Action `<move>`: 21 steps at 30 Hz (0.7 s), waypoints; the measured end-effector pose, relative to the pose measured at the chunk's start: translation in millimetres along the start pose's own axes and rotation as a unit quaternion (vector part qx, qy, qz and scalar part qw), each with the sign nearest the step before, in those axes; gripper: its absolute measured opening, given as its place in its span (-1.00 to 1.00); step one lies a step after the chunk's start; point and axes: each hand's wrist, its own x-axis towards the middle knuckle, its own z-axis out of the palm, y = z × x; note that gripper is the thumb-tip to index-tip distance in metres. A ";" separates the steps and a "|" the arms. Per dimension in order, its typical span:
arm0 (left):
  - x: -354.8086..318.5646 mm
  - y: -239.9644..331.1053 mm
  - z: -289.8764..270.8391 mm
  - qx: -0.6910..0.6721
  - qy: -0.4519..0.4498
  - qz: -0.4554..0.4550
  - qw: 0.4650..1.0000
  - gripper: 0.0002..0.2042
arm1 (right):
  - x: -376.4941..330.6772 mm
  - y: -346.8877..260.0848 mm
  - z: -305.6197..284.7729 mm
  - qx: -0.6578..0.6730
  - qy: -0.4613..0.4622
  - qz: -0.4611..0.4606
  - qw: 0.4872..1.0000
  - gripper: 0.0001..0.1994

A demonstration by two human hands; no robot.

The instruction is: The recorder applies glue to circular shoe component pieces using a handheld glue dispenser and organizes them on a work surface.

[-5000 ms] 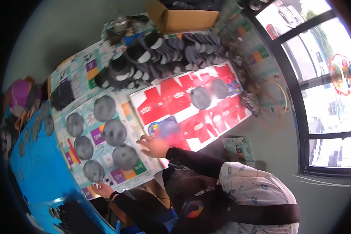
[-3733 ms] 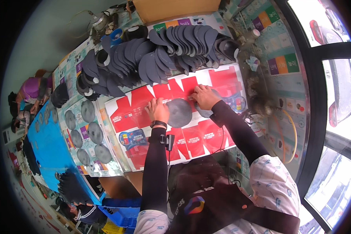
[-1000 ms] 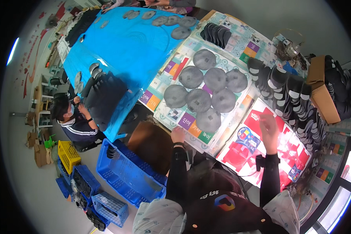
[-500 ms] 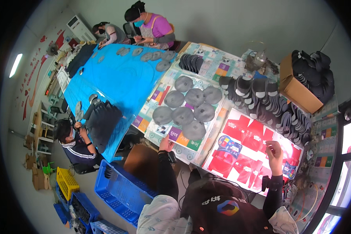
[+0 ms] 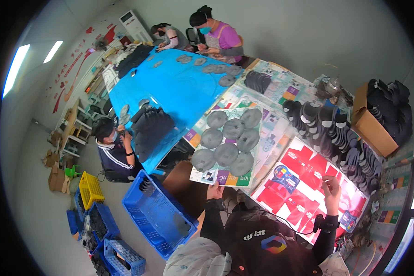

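Discs [image 5: 226, 154] on board [image 5: 235, 179], left hand [image 5: 215, 191] at its near edge, crate [image 5: 146, 231] to that hand's left; sheet [image 5: 303, 171] right of board, right hand [image 5: 331, 190] over it, pads [image 5: 327, 117] behind sheet, box [image 5: 375, 131] behind pads.

Your round discs [image 5: 226, 155] are mottled grey. Your thin white board [image 5: 242, 180] carries purple, orange and green blocks, while the flat paper sheet [image 5: 303, 172] to your right is red and white with blue patches. You wear a black apron [image 5: 257, 250] with a multicoloured emblem [image 5: 273, 244] and white patterned sleeves [image 5: 198, 260]. Beyond you, the plastic-covered counter [image 5: 179, 87] is bright blue.
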 end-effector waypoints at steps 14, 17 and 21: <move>152.6 29.7 85.2 -0.006 -0.041 0.112 0.993 -0.61 | 47.0 -33.0 83.5 -0.097 -0.035 0.000 0.995 -0.88; 229.6 31.2 111.2 -0.064 -0.042 0.089 0.993 -0.64 | 58.8 -43.3 108.1 -0.147 -0.035 0.015 0.988 -0.91; 356.7 86.2 98.1 -0.059 -0.016 0.127 0.990 -0.71 | 78.3 -65.9 161.3 -0.157 -0.086 0.038 0.983 -0.91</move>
